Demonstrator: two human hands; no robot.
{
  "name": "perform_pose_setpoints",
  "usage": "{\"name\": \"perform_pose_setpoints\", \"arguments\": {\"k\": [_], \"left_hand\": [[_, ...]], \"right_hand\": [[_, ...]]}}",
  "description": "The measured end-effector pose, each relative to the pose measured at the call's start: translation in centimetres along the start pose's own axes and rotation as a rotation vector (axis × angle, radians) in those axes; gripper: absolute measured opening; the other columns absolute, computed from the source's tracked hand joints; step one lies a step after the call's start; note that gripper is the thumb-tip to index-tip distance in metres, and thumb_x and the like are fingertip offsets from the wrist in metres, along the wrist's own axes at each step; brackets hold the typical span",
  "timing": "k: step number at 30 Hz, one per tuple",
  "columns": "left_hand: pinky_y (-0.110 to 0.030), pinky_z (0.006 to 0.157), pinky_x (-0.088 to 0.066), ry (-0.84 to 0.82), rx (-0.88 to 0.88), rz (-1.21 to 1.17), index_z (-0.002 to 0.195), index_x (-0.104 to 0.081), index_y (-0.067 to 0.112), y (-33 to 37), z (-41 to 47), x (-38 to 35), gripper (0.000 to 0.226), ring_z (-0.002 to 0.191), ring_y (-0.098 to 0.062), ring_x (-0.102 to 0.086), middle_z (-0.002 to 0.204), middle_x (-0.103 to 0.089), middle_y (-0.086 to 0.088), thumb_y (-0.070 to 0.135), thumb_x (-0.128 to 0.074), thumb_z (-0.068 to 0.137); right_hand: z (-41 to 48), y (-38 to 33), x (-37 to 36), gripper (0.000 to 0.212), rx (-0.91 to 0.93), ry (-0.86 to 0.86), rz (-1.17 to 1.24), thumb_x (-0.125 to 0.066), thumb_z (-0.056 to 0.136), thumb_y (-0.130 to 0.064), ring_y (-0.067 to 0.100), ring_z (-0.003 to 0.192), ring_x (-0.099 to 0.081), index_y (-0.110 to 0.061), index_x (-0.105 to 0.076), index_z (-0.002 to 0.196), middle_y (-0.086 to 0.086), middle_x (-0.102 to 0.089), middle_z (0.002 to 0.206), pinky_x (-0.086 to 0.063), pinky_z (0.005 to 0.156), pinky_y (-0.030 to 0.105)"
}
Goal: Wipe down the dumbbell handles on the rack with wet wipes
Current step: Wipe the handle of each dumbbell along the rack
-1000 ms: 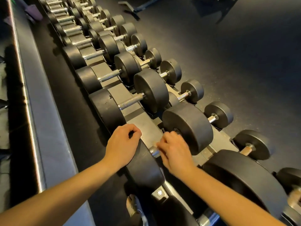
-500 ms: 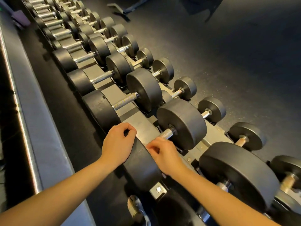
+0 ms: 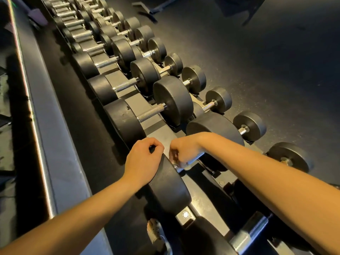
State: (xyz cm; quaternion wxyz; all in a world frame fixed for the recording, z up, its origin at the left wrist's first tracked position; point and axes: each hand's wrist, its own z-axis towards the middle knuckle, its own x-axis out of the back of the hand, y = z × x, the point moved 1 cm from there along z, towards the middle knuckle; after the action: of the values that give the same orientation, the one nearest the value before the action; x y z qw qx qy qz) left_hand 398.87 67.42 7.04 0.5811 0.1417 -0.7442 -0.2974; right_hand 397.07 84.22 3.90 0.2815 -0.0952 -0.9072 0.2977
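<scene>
Long rack point(image 3: 156, 128) of black dumbbells runs away up-left over a dark floor. My left grip point(image 3: 142, 160) curls over the rim of the nearest dumbbell's head point(image 3: 169, 186), bracing it. My right grip point(image 3: 183, 151) is clamped round that dumbbell's handle point(image 3: 197, 155). A pale scrap, probably the wipe point(image 3: 182, 165), shows beneath the fingers. I judge the dumbbell too heavy to shift, so leave it seated. The steel bar is rigid and likely knurled. It may snag a soft damp wipe, so wrap its middle and twist.
</scene>
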Motion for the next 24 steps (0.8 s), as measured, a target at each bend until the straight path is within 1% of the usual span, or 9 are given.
{"name": "perform_pose_setpoints", "arguments": {"k": [3,7,11,13,15,17,18,21,24], "left_hand": [[-0.027,0.083,-0.048,0.000,-0.004,0.002,0.094,-0.073,0.025,0.1,0.1,-0.1,0.017,0.096,-0.008,-0.061,0.096,-0.068,0.013,0.023,-0.057,0.100],[-0.022,0.079,-0.045,0.004,-0.001,-0.001,0.094,-0.073,0.025,0.1,0.0,0.0,0.018,0.097,-0.008,-0.060,0.095,-0.068,0.014,0.023,-0.057,0.100],[-0.025,0.081,-0.047,0.004,0.008,-0.006,0.094,-0.073,0.027,-0.3,0.1,-0.1,0.017,0.097,-0.007,-0.061,0.096,-0.068,0.014,0.025,-0.057,0.099],[-0.027,0.082,-0.048,0.008,0.006,-0.005,0.093,-0.073,0.028,-0.3,0.1,-0.2,0.017,0.097,-0.008,-0.061,0.096,-0.069,0.015,0.025,-0.057,0.099],[-0.029,0.083,-0.048,0.007,0.002,-0.007,0.093,-0.073,0.028,-0.2,0.1,-0.1,0.018,0.098,-0.008,-0.061,0.096,-0.069,0.015,0.025,-0.057,0.099],[-0.029,0.084,-0.048,0.003,0.006,-0.013,0.094,-0.074,0.028,-0.2,0.1,-0.1,0.018,0.098,-0.008,-0.061,0.096,-0.069,0.015,0.026,-0.057,0.099],[-0.028,0.085,-0.048,0.003,0.008,-0.016,0.094,-0.074,0.027,-0.2,0.0,-0.1,0.018,0.098,-0.008,-0.061,0.097,-0.069,0.015,0.025,-0.057,0.100],[-0.028,0.084,-0.046,0.008,0.004,-0.022,0.094,-0.074,0.026,0.0,0.1,-0.1,0.018,0.098,-0.007,-0.061,0.097,-0.069,0.015,0.025,-0.057,0.099],[-0.027,0.082,-0.045,0.011,0.014,-0.024,0.093,-0.074,0.026,0.1,0.0,0.0,0.018,0.096,-0.007,-0.061,0.096,-0.069,0.015,0.024,-0.057,0.099]], "right_hand": [[0.1,1.2,0.4,0.021,0.034,0.056,-0.006,-0.073,0.085,-0.004,0.020,0.099,-0.064,-0.012,-0.073,0.106,0.005,-0.070,0.109,-0.051,0.090,0.032],[1.4,1.9,-0.4,0.010,0.033,0.164,0.062,-0.066,0.093,-0.009,0.011,0.077,-0.060,-0.015,-0.071,0.087,0.001,-0.068,0.088,-0.046,0.074,0.025],[2.3,1.1,-3.3,0.030,0.081,0.212,0.172,-0.058,0.097,-0.012,0.013,0.062,-0.045,-0.018,-0.052,0.068,0.000,-0.051,0.066,-0.039,0.065,0.025],[1.8,1.2,-3.5,0.028,0.106,0.263,0.145,-0.057,0.099,-0.015,0.012,0.064,-0.046,-0.019,-0.052,0.072,-0.001,-0.052,0.070,-0.039,0.065,0.026],[1.0,2.0,-2.9,0.005,0.066,0.331,-0.013,-0.059,0.098,-0.019,0.015,0.079,-0.057,-0.021,-0.060,0.094,0.000,-0.063,0.089,-0.046,0.072,0.030],[0.4,2.7,-2.3,0.027,-0.044,0.392,-0.184,-0.062,0.097,-0.022,0.023,0.101,-0.064,-0.020,-0.061,0.124,0.003,-0.069,0.111,-0.053,0.084,0.037],[0.0,2.7,-2.3,0.032,-0.075,0.403,-0.253,-0.063,0.097,-0.024,0.026,0.104,-0.065,-0.019,-0.061,0.128,0.005,-0.069,0.114,-0.055,0.087,0.039],[-0.7,0.9,-3.9,0.024,-0.016,0.452,-0.378,-0.062,0.097,-0.026,0.027,0.099,-0.065,-0.016,-0.065,0.119,0.008,-0.067,0.107,-0.055,0.089,0.043],[-1.4,0.0,-6.5,0.019,0.173,0.591,-0.239,-0.059,0.099,-0.024,0.023,0.095,-0.063,-0.017,-0.069,0.114,0.006,-0.069,0.101,-0.050,0.095,0.043]]}}
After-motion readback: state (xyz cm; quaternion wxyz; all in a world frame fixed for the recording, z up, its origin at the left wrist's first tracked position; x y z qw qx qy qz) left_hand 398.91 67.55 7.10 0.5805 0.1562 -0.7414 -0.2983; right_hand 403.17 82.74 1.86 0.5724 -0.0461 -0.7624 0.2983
